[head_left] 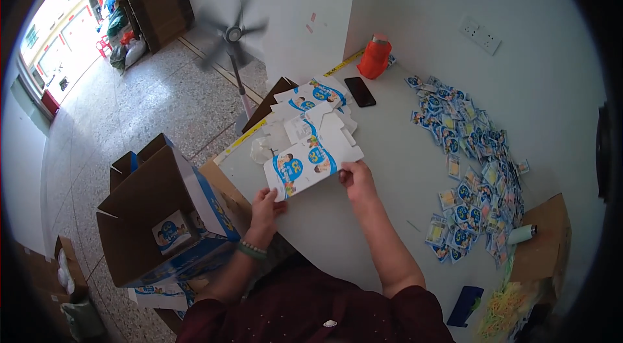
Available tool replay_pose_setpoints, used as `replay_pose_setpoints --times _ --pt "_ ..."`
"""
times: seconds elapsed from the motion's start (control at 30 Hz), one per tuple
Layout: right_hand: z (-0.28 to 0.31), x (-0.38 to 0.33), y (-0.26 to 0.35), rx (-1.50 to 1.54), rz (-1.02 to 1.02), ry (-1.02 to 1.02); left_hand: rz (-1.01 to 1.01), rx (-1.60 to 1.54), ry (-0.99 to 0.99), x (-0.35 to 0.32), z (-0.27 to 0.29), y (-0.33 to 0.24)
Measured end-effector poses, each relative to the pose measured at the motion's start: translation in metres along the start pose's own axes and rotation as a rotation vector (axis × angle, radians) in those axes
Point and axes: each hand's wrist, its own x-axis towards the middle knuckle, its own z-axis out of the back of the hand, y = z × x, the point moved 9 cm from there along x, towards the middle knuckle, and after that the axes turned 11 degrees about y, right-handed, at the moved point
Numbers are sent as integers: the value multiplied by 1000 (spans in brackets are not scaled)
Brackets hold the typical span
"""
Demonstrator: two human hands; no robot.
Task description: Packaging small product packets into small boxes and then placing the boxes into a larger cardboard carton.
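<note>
Both my hands hold a flat, unfolded white and blue carton blank [305, 164] just above the white table [389, 168]. My left hand [267, 203] grips its near left corner. My right hand [355, 175] pinches its right edge. Behind it, toward the table's far left corner, lies a loose stack of the same flat carton blanks [310, 101]. To the right, a long spread of several small blue and yellow sachets [474, 168] runs along the wall side of the table.
An open cardboard box [162, 213] stands on the floor at my left, holding a folded carton. A black phone [359, 91] and an orange bottle [375, 57] lie at the table's far end. A standing fan [232, 35] spins beyond. A small cardboard box [545, 245] sits at right.
</note>
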Motion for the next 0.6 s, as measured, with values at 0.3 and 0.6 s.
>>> replay_pose_setpoints --times 0.3,0.6 --pt "54 -116 -38 361 204 157 244 -607 751 -70 -142 30" --pt "105 -190 -31 -396 22 101 221 -497 587 -29 -167 16"
